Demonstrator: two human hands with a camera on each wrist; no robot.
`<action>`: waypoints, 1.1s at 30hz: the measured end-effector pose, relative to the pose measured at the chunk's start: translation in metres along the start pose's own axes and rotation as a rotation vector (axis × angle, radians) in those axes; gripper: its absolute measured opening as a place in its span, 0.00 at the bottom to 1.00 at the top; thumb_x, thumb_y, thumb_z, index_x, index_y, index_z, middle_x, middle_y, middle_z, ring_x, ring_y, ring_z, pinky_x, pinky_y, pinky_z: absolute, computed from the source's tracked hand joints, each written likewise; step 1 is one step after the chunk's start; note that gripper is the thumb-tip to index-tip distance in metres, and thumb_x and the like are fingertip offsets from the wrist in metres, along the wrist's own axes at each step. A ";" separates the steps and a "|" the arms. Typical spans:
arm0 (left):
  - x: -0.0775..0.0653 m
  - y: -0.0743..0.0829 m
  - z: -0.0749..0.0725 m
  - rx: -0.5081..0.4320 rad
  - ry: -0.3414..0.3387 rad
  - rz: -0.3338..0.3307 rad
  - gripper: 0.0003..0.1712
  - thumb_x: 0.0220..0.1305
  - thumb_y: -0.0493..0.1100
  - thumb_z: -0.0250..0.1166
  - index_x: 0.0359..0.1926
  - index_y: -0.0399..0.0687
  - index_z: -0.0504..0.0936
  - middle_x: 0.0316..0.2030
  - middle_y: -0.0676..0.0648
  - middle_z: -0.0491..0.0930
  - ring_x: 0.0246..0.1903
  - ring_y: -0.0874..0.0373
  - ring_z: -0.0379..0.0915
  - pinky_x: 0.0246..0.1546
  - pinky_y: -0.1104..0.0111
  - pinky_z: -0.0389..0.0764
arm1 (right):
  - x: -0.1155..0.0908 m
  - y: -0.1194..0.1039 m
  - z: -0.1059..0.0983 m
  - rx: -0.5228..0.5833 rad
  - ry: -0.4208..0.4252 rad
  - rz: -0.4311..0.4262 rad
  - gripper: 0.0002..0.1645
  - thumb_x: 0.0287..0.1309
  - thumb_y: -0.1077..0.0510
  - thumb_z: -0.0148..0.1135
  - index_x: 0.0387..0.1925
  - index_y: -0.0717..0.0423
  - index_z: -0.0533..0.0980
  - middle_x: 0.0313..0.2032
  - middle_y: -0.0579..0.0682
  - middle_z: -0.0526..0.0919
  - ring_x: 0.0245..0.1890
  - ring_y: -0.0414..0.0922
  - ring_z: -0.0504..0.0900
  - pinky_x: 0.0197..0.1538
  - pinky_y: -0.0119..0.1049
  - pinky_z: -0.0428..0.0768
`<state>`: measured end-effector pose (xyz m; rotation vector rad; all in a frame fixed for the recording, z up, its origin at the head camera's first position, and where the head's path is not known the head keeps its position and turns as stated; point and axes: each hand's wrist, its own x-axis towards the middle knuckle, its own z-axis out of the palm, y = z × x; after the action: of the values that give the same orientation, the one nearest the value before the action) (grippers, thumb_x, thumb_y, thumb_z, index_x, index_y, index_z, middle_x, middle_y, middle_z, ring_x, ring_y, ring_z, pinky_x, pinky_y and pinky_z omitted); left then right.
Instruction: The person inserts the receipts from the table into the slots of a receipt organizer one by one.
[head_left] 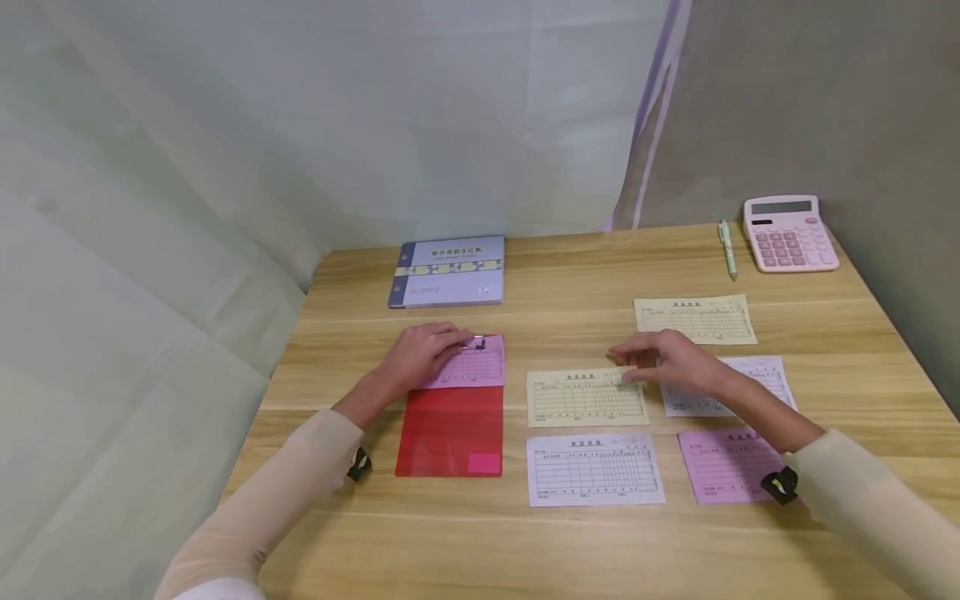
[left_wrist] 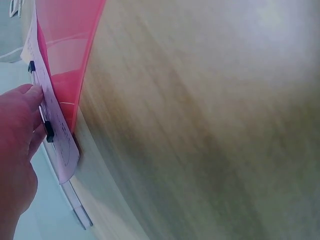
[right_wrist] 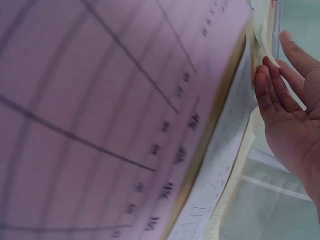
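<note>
My left hand (head_left: 427, 354) lies at the top of a translucent red clipboard (head_left: 452, 429). Thumb and fingers pinch its metal clip (left_wrist: 41, 102), which lies over a pink receipt form (head_left: 468, 369). To the right, my right hand (head_left: 671, 360) hovers at the upper right corner of a yellow receipt form (head_left: 573, 400), thumb and fingers apart and loosely bent. In the right wrist view, the fingertips come right up to the edge of a pale yellow slip (right_wrist: 261, 27).
Around the right forearm lie another yellow form (head_left: 693, 321), a white form (head_left: 776, 375) and a pink form (head_left: 723, 467). Nearer the front is a white form (head_left: 592, 471). A ledger book (head_left: 450, 283), a pen (head_left: 727, 250) and a pink calculator (head_left: 791, 237) line the back of the table.
</note>
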<state>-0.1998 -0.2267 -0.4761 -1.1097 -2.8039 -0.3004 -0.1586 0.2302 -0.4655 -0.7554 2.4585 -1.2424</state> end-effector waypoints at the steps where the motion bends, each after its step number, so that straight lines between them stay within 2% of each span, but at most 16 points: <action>1: 0.000 0.000 0.000 0.000 -0.002 -0.005 0.21 0.75 0.40 0.68 0.66 0.52 0.85 0.55 0.46 0.88 0.54 0.49 0.85 0.54 0.55 0.86 | -0.001 0.001 0.001 -0.012 0.007 -0.005 0.27 0.59 0.60 0.79 0.60 0.63 0.84 0.53 0.53 0.89 0.52 0.50 0.87 0.54 0.37 0.85; 8: 0.000 0.001 -0.003 -0.001 -0.021 -0.023 0.21 0.74 0.41 0.69 0.66 0.53 0.85 0.55 0.46 0.88 0.54 0.49 0.85 0.54 0.56 0.86 | -0.002 0.005 0.009 -0.095 0.050 -0.058 0.23 0.58 0.63 0.79 0.56 0.59 0.86 0.48 0.48 0.89 0.45 0.45 0.83 0.46 0.32 0.82; 14: 0.000 0.000 -0.002 0.009 -0.012 -0.011 0.21 0.74 0.42 0.69 0.66 0.53 0.85 0.54 0.48 0.88 0.53 0.51 0.86 0.54 0.58 0.86 | -0.002 0.007 0.012 -0.135 0.074 -0.089 0.18 0.61 0.67 0.76 0.53 0.58 0.88 0.45 0.46 0.89 0.41 0.42 0.81 0.44 0.33 0.81; 19: 0.000 -0.001 0.000 0.001 -0.006 -0.005 0.20 0.74 0.41 0.69 0.65 0.53 0.86 0.54 0.48 0.88 0.53 0.51 0.86 0.55 0.57 0.86 | -0.002 0.004 0.012 -0.139 0.081 -0.058 0.11 0.63 0.66 0.75 0.46 0.54 0.90 0.42 0.44 0.89 0.44 0.44 0.85 0.50 0.38 0.84; 23: 0.000 0.000 0.000 0.000 -0.008 -0.004 0.20 0.75 0.41 0.69 0.65 0.53 0.86 0.54 0.48 0.88 0.53 0.52 0.86 0.55 0.57 0.86 | -0.001 -0.001 0.011 -0.130 0.077 -0.013 0.05 0.65 0.63 0.74 0.42 0.52 0.90 0.41 0.43 0.90 0.44 0.44 0.86 0.52 0.39 0.85; 33: 0.000 0.001 -0.001 0.009 -0.015 -0.002 0.20 0.74 0.42 0.70 0.65 0.53 0.86 0.54 0.48 0.88 0.53 0.52 0.86 0.54 0.58 0.86 | 0.008 -0.004 0.006 -0.132 0.089 0.006 0.04 0.67 0.63 0.72 0.40 0.56 0.90 0.39 0.47 0.91 0.37 0.42 0.85 0.40 0.33 0.82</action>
<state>-0.1994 -0.2264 -0.4748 -1.1116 -2.8166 -0.2812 -0.1607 0.2197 -0.4664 -0.7405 2.6341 -1.1443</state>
